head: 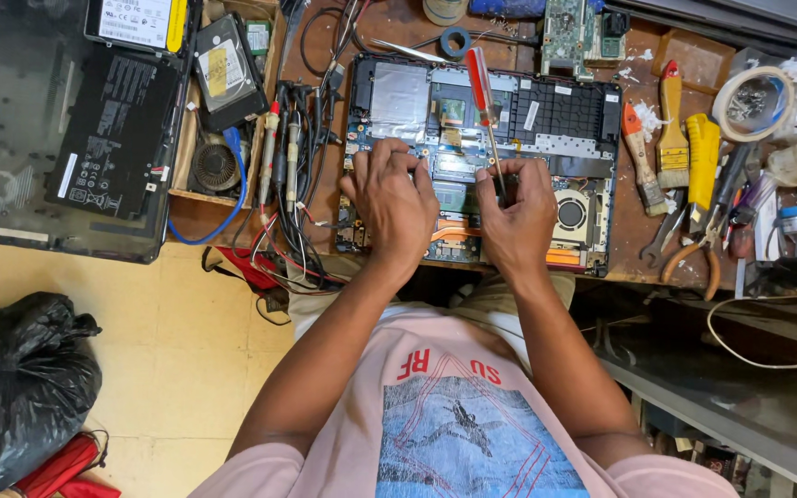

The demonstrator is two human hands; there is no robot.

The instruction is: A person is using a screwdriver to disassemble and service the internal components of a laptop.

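Your left hand [397, 203] and right hand [517, 217] cover the middle of the opened laptop [481, 152]. The screwdriver [486, 111] tip disappears behind your right fingers [509, 180]. The black bag [20, 387] is cut off at the left edge.

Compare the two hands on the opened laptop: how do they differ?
The right hand grips a red-handled screwdriver with its tip down on the laptop's board; the left hand holds no tool. The left hand lies fingers-down over the board's left part, the right nearer the fan. Both rest on the laptop.
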